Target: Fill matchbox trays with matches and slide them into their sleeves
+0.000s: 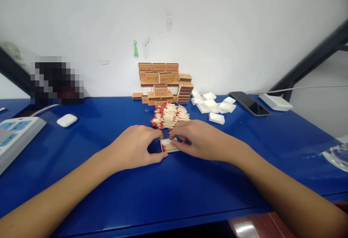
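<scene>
A white matchbox tray (pixel 162 141) lies on the blue table, partly filled with red-tipped matches (pixel 168 147). My left hand (pixel 137 147) steadies its left end, thumb at the near corner and fingertips at the far one. Over the tray's right part is my right hand (pixel 202 140), its thumb and fingertips closed together on matches inside; the fingers hide that end. Just behind the hands rises a heap of loose matches (pixel 170 115), most red heads pointing left.
Matchboxes (pixel 159 76) are stacked against the wall. White empty trays (pixel 210 104) lie jumbled to their right, near a phone (pixel 248 103) and a white device (pixel 276 102). Leftward are a white earbud case (pixel 67 120) and a power strip (pixel 20 136). A clear object (pixel 337 157) sits far right.
</scene>
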Available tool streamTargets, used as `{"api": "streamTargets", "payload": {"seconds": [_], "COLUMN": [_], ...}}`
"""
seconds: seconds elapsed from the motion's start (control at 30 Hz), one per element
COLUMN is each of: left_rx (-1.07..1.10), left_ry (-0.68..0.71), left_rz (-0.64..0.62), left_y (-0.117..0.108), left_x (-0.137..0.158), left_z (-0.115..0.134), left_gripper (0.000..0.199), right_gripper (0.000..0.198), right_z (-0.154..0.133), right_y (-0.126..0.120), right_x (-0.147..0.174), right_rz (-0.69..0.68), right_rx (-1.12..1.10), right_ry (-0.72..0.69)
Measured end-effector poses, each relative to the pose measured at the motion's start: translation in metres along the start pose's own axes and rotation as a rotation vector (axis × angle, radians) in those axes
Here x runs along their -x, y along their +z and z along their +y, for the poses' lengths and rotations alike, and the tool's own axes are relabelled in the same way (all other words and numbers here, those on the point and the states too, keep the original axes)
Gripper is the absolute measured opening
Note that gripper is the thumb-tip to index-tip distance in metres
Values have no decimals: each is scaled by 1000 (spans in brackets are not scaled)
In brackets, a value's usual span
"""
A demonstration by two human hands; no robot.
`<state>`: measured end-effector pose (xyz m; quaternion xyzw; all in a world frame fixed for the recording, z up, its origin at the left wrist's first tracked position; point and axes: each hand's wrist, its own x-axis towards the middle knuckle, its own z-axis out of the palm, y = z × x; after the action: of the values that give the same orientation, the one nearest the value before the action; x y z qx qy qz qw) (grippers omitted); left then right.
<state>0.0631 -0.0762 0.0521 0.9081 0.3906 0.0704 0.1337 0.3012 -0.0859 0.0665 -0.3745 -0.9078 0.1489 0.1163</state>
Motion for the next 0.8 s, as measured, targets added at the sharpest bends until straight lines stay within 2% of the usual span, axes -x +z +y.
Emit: {"api": "streamTargets", "payload": {"seconds": [0.1,0.27,0.37,0.57,0.7,0.8], "left_rx": [-8,-50,-55,-17,-5,-10], "left_ry": [6,-2,3,13,27,27], "left_rz": [-4,1,3,0,11,21], "left_y": [-3,-8,-8,-4,0,0], "left_x": [-1,-1,-1,0,1,1], "left_z": [-1,-3,-4,-1,-1,-2], "left_gripper": [26,26,26,25,27,28], "right_gripper": [9,5,10,14,11,10], "right_z": [10,25,29,19,-1,-6], "right_y": [-10,-13,-12,-6,9,16], "right_x": [6,9,8,5,0,-3], "right_rz": [11,-208,-241,-57,-27,2], "right_rx": [14,-71,-93,-120,-130,-117], "right_ry": [70,154,180,104,64,41]}}
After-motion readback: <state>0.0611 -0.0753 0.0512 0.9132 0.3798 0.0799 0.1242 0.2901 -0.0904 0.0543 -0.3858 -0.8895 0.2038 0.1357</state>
